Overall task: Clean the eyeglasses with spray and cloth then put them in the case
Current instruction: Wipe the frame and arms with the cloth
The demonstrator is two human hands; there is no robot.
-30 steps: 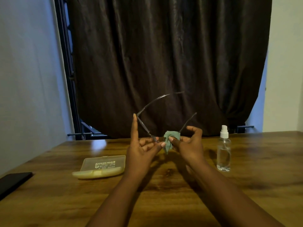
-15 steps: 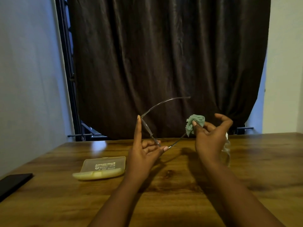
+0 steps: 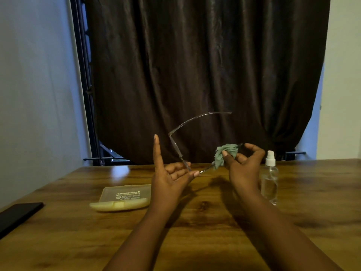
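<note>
Thin-framed eyeglasses point(image 3: 176, 147) are held up above the table, one temple arm arching up to the right. My left hand point(image 3: 172, 177) pinches the frame near its front, index finger pointing straight up. My right hand point(image 3: 242, 165) pinches a crumpled green cloth point(image 3: 224, 153) around the other temple arm, about midway along it. A clear spray bottle point(image 3: 269, 180) with a white nozzle stands upright just right of my right hand. The pale yellow glasses case point(image 3: 123, 198) lies shut on the table, left of my left forearm.
The wooden table point(image 3: 195, 227) runs to a dark curtain point(image 3: 205, 75) at the back. A black flat device point(image 3: 17, 214) lies at the table's left edge. A wall stands on the left, another on the right.
My right hand slid the cloth out along the temple arm toward its tip, then came part of the way back toward the frame. My left hand stayed put.
</note>
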